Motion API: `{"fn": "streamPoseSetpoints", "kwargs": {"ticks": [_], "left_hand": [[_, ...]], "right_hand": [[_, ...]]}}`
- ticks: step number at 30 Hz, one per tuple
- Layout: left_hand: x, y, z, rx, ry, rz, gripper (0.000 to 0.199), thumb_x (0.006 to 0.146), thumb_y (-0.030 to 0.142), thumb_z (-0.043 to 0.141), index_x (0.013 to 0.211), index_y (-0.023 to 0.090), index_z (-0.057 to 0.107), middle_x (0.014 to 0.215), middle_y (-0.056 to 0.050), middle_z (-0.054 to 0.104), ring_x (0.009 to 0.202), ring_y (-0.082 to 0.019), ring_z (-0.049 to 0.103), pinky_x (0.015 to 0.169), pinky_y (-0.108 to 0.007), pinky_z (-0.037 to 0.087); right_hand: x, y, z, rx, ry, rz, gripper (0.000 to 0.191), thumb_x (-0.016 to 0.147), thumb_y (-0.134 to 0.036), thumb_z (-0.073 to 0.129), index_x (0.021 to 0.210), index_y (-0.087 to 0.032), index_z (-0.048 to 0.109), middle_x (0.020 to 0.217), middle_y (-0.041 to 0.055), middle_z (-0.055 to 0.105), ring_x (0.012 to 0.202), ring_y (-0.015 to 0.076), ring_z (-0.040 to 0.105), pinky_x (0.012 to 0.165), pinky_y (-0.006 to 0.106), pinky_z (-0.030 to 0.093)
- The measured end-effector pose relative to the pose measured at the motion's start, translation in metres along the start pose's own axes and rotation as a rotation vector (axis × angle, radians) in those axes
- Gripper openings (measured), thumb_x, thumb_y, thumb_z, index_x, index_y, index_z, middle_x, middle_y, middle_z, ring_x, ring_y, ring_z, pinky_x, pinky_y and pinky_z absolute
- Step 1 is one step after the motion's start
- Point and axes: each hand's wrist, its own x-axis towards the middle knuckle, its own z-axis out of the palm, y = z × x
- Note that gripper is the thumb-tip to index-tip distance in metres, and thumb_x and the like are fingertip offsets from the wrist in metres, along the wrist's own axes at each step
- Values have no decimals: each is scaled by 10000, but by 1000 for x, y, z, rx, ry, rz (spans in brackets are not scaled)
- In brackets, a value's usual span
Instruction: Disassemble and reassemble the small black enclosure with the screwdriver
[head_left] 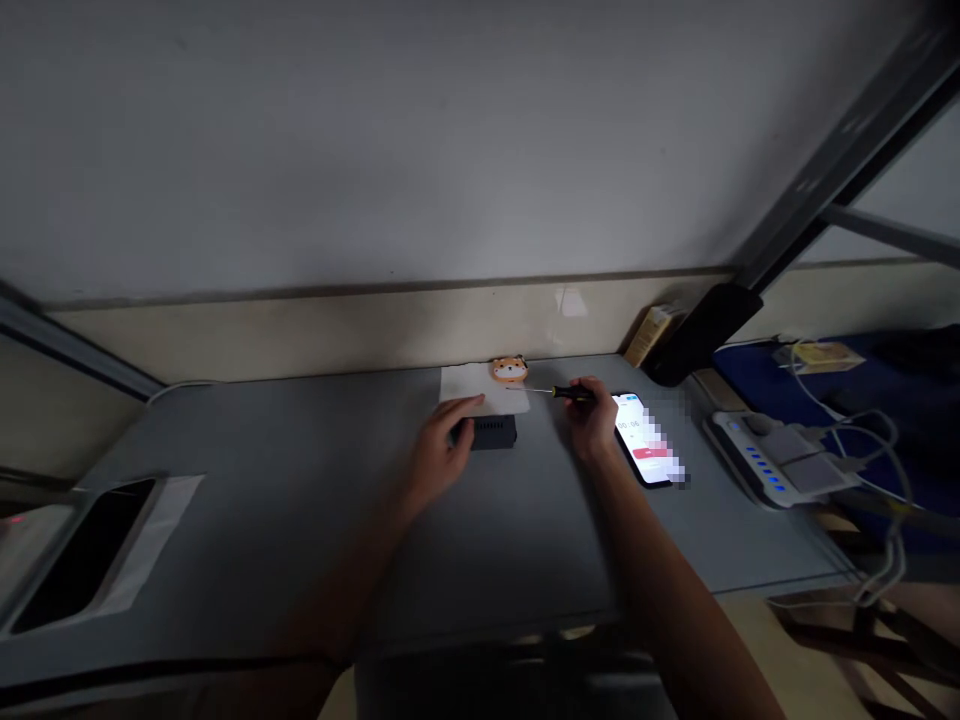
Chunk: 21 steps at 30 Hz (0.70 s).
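A small black box with a row of vent slots (495, 433) lies on the grey desk. My left hand (439, 450) is at its left end, thumb along the near side and fingers stretched past the far side. In my right hand (596, 425) is a screwdriver (566, 392) with a black and yellow handle. Its thin shaft points left, above the desk and close to a white sheet of paper (469, 385). On the paper's far right corner sits an orange and white animal-face item (510, 369).
Right of my right hand lies a lit phone (637, 430) showing a timer. Farther right are a white power strip (780, 460) with cables, a black cylinder (705, 335) and a small carton (649, 337). A dark-screened device (86, 555) rests at left. A wall closes the back.
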Motion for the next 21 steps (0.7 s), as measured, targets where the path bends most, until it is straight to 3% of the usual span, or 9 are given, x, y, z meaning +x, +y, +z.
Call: {"fn": "streamPoseSetpoints", "kwargs": {"ticks": [3,6,10,14,21], "left_hand": [[6,-14,-9,-191,33,-261,294,949,300,524,1096,226,767,1075,-69,799,1035,-235,733,948,-395,586],[10,-21,-16,-309,-20,-377,240,877,333,589,984,231,778,967,-54,793,968,-244,734,897,-381,583],[11,-19,-17,-323,-104,-394,226,844,368,632,955,236,778,982,-53,791,970,-248,733,879,-377,579],[13,-19,-15,-283,-94,-400,228,861,381,617,938,247,783,990,-41,792,971,-240,725,871,-364,575],[11,-29,-20,-329,-196,-371,281,887,436,639,1046,249,777,1081,-61,786,1055,-254,725,897,-364,583]], "right_hand": [[0,0,2,19,51,17,241,592,-422,707,650,-228,574,638,-43,607,462,82,477,399,240,269],[0,2,4,8,67,26,248,601,-424,748,671,-226,617,610,-48,604,464,89,487,402,235,272],[1,4,5,-44,62,20,324,650,-513,773,681,-223,631,557,-53,575,443,92,469,407,247,257],[1,4,4,-103,50,-5,371,660,-565,771,666,-219,637,590,-42,600,465,97,482,430,254,289],[-2,-2,3,-195,111,-77,492,682,-698,730,608,-221,635,566,-25,570,493,107,483,458,254,347]]}}
